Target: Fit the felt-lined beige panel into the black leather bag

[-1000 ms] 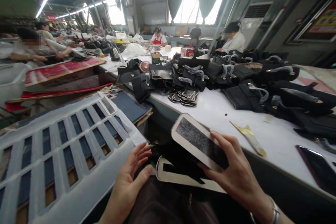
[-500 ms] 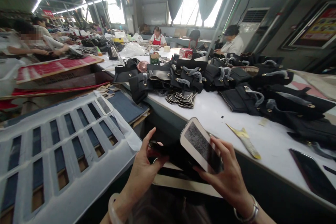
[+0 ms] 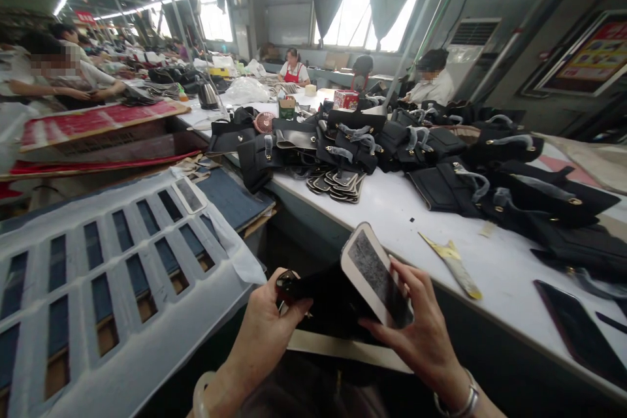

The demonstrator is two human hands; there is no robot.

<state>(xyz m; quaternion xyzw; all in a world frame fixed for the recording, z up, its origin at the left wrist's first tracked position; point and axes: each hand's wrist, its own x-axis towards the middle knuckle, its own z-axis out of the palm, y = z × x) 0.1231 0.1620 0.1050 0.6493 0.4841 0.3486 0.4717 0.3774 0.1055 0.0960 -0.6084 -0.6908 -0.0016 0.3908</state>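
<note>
The left hand point(image 3: 267, 330) was closed around the end of a flat black leather piece point(image 3: 326, 300), thumb on top. The right hand point(image 3: 421, 330) gripped a rounded white-edged panel with a grey centre point(image 3: 375, 274), held tilted against that leather, low before the long white worktable point(image 3: 392, 209). Black leather handbags point(image 3: 441, 150) were heaped on the table beyond.

The left hand point(image 3: 267, 330) curls shut with its thumb pointing right, a pale bangle on its wrist, while the right hand point(image 3: 421, 333) pinches with spread fingers point(image 3: 409, 274), a silver bracelet on its wrist.
</note>
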